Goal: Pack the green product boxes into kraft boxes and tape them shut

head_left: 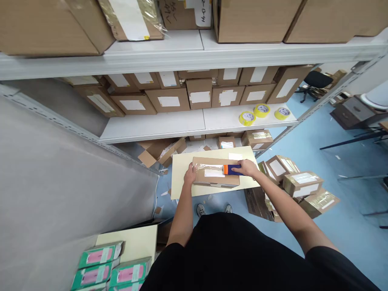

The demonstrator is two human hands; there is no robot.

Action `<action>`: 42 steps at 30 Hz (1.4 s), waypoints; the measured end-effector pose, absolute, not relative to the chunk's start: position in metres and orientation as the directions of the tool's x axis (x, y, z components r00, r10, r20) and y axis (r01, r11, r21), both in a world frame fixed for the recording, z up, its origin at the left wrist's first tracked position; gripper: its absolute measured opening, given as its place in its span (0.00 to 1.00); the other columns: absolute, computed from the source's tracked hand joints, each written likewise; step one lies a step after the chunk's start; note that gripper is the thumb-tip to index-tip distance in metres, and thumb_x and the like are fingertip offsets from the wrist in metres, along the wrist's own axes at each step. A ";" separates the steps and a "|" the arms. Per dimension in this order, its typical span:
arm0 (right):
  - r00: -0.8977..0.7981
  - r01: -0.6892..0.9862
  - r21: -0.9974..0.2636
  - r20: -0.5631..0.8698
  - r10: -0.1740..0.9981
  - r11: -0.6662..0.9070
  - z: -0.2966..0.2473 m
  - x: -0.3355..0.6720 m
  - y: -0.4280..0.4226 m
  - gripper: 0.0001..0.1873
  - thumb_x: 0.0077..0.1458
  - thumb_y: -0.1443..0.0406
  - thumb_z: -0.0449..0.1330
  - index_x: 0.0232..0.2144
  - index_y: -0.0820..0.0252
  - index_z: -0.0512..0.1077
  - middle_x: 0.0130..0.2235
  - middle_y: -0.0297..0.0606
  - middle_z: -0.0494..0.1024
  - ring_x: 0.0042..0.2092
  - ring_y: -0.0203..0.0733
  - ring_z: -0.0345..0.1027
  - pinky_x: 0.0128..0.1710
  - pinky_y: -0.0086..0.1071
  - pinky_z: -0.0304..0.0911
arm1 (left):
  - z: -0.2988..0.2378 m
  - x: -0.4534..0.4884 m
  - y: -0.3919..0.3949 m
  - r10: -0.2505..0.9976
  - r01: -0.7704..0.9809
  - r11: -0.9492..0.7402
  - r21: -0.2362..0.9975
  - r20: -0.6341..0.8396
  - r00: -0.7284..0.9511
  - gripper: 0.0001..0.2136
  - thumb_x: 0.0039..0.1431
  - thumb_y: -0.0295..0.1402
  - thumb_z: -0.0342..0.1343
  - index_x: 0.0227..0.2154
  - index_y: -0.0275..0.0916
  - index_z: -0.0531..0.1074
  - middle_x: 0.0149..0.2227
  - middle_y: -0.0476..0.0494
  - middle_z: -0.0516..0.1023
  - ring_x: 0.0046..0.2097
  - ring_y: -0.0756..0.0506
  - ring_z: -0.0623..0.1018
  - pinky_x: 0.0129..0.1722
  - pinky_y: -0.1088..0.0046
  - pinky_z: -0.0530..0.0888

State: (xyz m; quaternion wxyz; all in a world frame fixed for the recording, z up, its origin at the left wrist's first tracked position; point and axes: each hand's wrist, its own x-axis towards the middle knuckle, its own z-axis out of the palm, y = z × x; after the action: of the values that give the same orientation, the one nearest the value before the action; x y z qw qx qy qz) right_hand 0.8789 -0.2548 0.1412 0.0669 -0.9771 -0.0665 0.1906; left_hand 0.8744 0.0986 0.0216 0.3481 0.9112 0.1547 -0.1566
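A brown cardboard box lies on a cream tabletop in front of me, with white labels and shiny clear tape on its upper face. My left hand grips the box's left end, fingers against the side. In my right hand is a dark blue tape dispenser with an orange front end. It rests over the middle of the box, beside the white label. The fingers wrap its right part and hide some of it. A small white paper lies behind the box.
A shelf ahead bears labelled boxes and three yellow tape rolls. An open carton stands beyond the table's left corner. Taped parcels are piled on the floor at right. Green-and-pink packages lie on another table, lower left.
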 end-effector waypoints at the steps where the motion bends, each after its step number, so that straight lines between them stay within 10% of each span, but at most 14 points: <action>1: 0.921 0.095 -0.152 -0.362 0.144 -0.984 0.140 0.875 -0.269 0.25 0.60 0.42 0.62 0.36 0.57 0.81 0.39 0.47 0.85 0.43 0.51 0.78 0.37 0.32 0.60 | 0.022 0.875 0.099 0.173 0.399 -0.705 0.586 -0.403 0.899 0.30 0.74 0.50 0.39 0.72 0.44 0.56 0.63 0.35 0.76 0.62 0.35 0.77 0.59 0.58 0.72; 15: 0.914 -0.048 -0.218 -0.403 0.045 -0.975 0.121 0.849 -0.373 0.24 0.57 0.43 0.63 0.25 0.57 0.74 0.29 0.40 0.79 0.32 0.43 0.70 0.29 0.32 0.48 | 0.023 0.879 0.105 0.170 0.419 -0.695 0.585 -0.433 0.885 0.30 0.73 0.50 0.40 0.73 0.45 0.56 0.65 0.37 0.74 0.64 0.35 0.75 0.62 0.57 0.70; 24: 0.956 -0.082 -0.492 -0.285 0.071 -0.867 0.129 0.846 -0.323 0.28 0.57 0.40 0.59 0.23 0.56 0.71 0.26 0.35 0.76 0.31 0.41 0.69 0.31 0.30 0.54 | 0.014 0.890 0.158 0.189 0.442 -0.540 0.716 -0.408 0.893 0.24 0.74 0.44 0.45 0.67 0.44 0.66 0.68 0.44 0.71 0.70 0.44 0.68 0.68 0.67 0.65; 32: 0.960 0.101 -0.510 -0.175 0.218 -0.854 0.178 0.880 -0.196 0.26 0.60 0.41 0.58 0.29 0.56 0.77 0.30 0.38 0.81 0.34 0.44 0.72 0.32 0.31 0.55 | 0.054 0.891 0.201 0.487 0.564 -0.622 0.543 -0.295 0.822 0.36 0.68 0.46 0.55 0.71 0.29 0.58 0.67 0.22 0.69 0.68 0.30 0.70 0.66 0.50 0.67; 36: 0.949 0.162 -0.392 -0.190 0.252 -0.905 0.204 0.895 -0.133 0.25 0.61 0.41 0.60 0.33 0.55 0.79 0.34 0.41 0.83 0.39 0.48 0.75 0.33 0.32 0.56 | 0.089 0.893 0.179 0.248 0.293 -0.650 0.701 -0.168 0.954 0.23 0.73 0.47 0.47 0.62 0.44 0.74 0.62 0.41 0.78 0.64 0.39 0.75 0.66 0.62 0.68; 42: 0.937 0.196 -0.310 -0.220 0.271 -0.930 0.225 0.902 -0.066 0.28 0.63 0.41 0.59 0.39 0.58 0.82 0.39 0.47 0.84 0.44 0.53 0.76 0.40 0.34 0.61 | 0.114 0.897 0.171 0.137 0.312 -0.610 0.728 -0.291 0.947 0.36 0.67 0.60 0.51 0.70 0.43 0.65 0.69 0.39 0.69 0.71 0.35 0.67 0.67 0.60 0.65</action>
State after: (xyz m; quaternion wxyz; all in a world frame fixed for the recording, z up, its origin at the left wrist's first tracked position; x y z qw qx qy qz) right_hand 0.9018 -0.0656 0.2250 0.1428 -0.9737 -0.1201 0.1307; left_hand 0.8968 0.1707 0.1141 0.4234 0.8912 0.1259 -0.1036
